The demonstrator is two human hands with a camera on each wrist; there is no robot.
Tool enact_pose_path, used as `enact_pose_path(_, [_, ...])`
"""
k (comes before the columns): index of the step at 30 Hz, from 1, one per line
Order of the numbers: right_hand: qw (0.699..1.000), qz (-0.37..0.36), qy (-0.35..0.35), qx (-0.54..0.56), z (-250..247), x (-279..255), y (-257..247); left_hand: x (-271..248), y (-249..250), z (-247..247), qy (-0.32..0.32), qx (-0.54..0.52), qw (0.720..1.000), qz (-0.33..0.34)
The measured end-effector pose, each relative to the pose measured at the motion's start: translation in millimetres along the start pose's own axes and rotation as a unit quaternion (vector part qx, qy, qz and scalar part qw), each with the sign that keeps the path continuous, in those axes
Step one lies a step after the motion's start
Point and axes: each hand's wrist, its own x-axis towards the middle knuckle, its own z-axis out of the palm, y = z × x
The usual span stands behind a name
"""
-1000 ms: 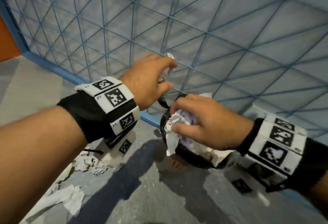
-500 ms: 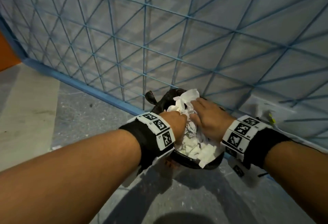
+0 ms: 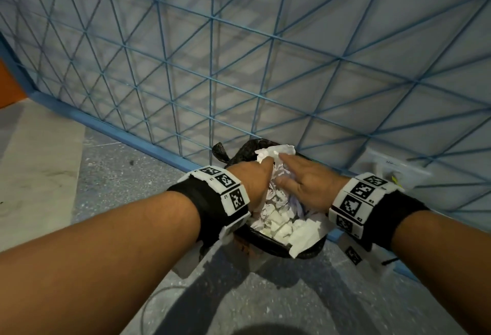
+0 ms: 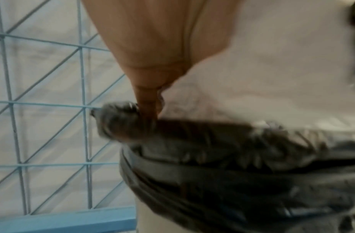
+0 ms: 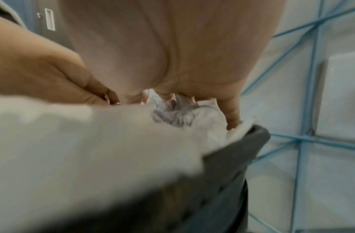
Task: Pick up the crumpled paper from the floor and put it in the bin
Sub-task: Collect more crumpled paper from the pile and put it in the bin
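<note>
Clearly, the crumpled paper (image 3: 279,201) was already at the bin (image 3: 305,251), heaped in its mouth and standing above the rim, with one torn corner hanging over the near edge.

On the left, the left hand (image 3: 252,180) pressed into the pile. In the head view its fingers seemed bent down into the paper, but they were hidden there, and the left wrist view was blurred, so it could not be told whether they gripped a piece or only pushed.

In the middle, the paper looked very light, soft and springy. It would probably rise again after pressing, and thin sheets could tear if they were pulled by a corner. A good place to take or push it seemed the thick middle of the heap, not the loose flaps. The heap had no clear direction; its longer side ran roughly from the near rim toward the blue wire fence (image 3: 212,69) behind the bin.

On the right, the right hand (image 3: 305,183) lay flat on the paper with fingers nearly straight, pressing and holding nothing.

The black bag (image 3: 220,150) lining the bin looked thin and slippery, so hard pushing could drag it inside.
</note>
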Motion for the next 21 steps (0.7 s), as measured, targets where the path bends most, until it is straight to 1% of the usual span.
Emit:
enact_pose_path(3, [1.000,0.012,0.022,-0.010,-19,-4,-5,-5,-7,-16,0.067,-0.013,0.997,0.036])
enact_pose_path(6, [0.998,0.026,0.028,-0.058,-34,-7,-17,-18,-16,-36,0.096,-0.058,0.993,0.042])
enact_pose_path(9, [0.994,0.018,0.048,-0.094,-43,-7,-45,-39,-39,-52,0.134,-0.060,0.989,0.019])
enact_pose_path(12, [0.990,-0.041,0.091,-0.100,-50,-5,-93,-73,-79,-56,0.155,-0.055,0.986,-0.023])
enact_pose_path(14, [0.984,-0.091,0.109,-0.104,-44,-2,-133,-101,-114,-45,0.141,-0.047,0.987,-0.058])
enact_pose_path(16, [0.978,-0.143,0.106,-0.106,-29,4,-172,-130,-150,-25,0.103,-0.038,0.989,-0.100])
enact_pose_path(19, [0.973,-0.194,0.056,-0.111,13,22,-227,-171,-202,20,0.014,-0.031,0.983,-0.179])
enact_pose_path(21, [0.974,-0.194,0.005,-0.118,50,37,-252,-194,-229,53,-0.039,-0.034,0.975,-0.218])
